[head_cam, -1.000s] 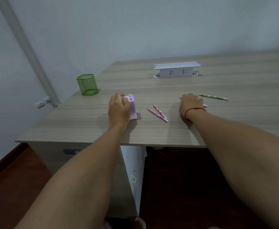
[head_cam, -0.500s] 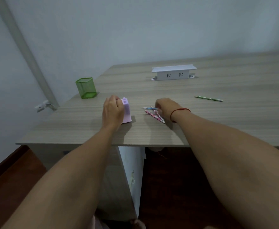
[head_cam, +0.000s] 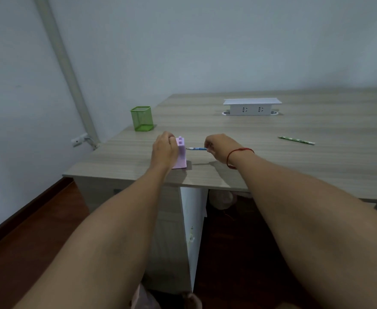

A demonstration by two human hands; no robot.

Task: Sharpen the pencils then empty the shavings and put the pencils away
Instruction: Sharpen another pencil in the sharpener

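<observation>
The left hand (head_cam: 164, 150) grips the sharpener (head_cam: 180, 156), upright near the front edge of the surface (head_cam: 272, 166). The right hand (head_cam: 219, 148) pinches a blue pencil (head_cam: 197, 149), held level with its tip just beside the sharpener. The step probably calls for bracing the sharpener down and feeding the tip in straight, not angled.

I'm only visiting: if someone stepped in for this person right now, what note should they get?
Left hand: grips the pink sharpener on the desk.
Right hand: pinches a blue pencil, tip at the sharpener's side; inserted or not, cannot tell.
A green pencil lies further right; the green mesh cup stands back left.
Done: nothing visibly finished.
Left: sharpening, emptying shavings, storing pencils.
</observation>
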